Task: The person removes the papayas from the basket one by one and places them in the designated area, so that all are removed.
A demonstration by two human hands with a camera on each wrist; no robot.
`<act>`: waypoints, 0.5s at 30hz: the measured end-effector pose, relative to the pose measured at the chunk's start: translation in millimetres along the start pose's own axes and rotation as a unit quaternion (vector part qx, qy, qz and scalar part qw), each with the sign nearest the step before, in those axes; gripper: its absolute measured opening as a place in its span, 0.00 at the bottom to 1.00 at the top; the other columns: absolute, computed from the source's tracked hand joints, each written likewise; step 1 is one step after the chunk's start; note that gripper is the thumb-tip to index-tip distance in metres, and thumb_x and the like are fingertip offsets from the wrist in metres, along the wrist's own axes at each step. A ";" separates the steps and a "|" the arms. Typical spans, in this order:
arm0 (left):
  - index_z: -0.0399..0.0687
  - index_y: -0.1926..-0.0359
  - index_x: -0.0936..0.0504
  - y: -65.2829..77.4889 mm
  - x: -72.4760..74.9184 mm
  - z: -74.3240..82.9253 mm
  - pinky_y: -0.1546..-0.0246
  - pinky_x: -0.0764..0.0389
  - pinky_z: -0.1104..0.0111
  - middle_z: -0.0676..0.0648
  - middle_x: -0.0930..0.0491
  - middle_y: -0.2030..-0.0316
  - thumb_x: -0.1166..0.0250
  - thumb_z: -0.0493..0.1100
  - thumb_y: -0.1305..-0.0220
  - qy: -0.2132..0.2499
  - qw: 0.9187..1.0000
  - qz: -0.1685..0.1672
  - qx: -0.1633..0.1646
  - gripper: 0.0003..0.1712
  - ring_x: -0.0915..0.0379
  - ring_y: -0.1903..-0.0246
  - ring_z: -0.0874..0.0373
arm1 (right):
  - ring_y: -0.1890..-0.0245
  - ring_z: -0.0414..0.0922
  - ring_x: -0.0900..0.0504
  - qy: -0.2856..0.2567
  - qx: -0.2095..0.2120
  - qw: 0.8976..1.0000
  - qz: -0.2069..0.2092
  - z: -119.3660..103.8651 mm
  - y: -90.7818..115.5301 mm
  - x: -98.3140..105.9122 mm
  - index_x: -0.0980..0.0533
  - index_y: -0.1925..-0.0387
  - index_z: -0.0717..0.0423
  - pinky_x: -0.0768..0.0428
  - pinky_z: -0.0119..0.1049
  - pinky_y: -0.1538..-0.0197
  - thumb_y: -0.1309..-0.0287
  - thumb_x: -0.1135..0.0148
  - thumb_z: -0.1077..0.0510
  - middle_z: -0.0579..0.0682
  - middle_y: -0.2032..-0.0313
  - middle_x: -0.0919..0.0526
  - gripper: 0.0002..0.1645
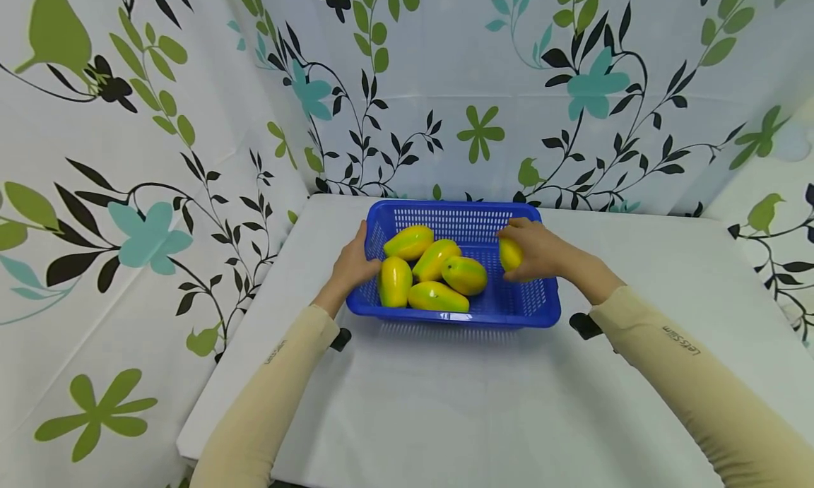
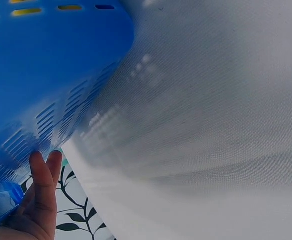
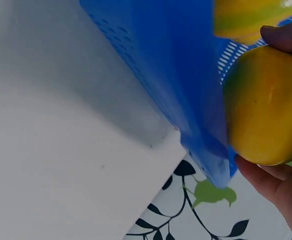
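A blue plastic basket point(image 1: 509, 320) with slotted walls stands on the white table, several yellow-green mangoes point(image 1: 437, 296) grouped in its left and middle part. At the basket's left end, my left hand point(image 1: 352, 265) holds the side, thumb over the rim and fingers along the outside. From below, the left wrist view shows those fingers point(image 2: 44, 192) against the slotted wall. My right hand point(image 1: 537, 251) grips a single mango point(image 3: 266, 105) over the basket's right end, thumb on one side and fingers on the other. Part of that mango is hidden by the hand in the head view.
The white table point(image 1: 445, 403) extends in front of the basket and to both sides. Behind and beside it hangs a white curtain point(image 1: 407, 121) printed with leaves, flowers and birds. Dark wrist devices point(image 1: 584, 325) show beneath the beige sleeves.
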State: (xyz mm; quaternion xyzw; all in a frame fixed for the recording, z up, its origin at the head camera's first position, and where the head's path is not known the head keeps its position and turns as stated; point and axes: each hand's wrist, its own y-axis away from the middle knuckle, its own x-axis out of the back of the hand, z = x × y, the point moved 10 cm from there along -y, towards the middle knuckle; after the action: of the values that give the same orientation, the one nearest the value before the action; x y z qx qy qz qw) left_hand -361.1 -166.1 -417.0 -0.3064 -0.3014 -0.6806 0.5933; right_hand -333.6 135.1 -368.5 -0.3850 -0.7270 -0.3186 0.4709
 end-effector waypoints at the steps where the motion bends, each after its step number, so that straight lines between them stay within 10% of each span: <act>1: 0.43 0.22 0.63 -0.3 -1.3 0.4 0.36 0.36 0.45 0.36 0.46 0.26 0.43 0.41 0.48 -0.001 1.000 0.000 0.000 0.56 0.41 0.32 0.38 | 0.35 0.70 0.39 -0.002 0.001 1.000 0.007 1.8 2.6 4.1 0.32 0.34 0.66 0.29 0.64 0.42 0.55 0.27 0.53 0.71 0.31 0.41 0.46; 15: 0.42 0.22 0.62 1.3 -0.9 2.9 0.37 0.35 0.45 0.35 0.45 0.26 0.43 0.41 0.48 0.003 1.000 0.007 -0.006 0.56 0.40 0.33 0.38 | 0.34 0.72 0.44 0.000 -0.022 0.996 0.090 33.6 33.8 58.7 0.32 0.35 0.67 0.34 0.67 0.40 0.57 0.26 0.55 0.73 0.31 0.43 0.47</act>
State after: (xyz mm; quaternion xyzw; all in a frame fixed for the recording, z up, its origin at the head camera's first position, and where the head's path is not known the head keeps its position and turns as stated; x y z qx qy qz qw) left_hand -359.6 -163.4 -415.8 -0.3105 -0.2934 -0.6792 0.5968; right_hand -334.5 195.0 -322.3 -0.4585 -0.6823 -0.2909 0.4894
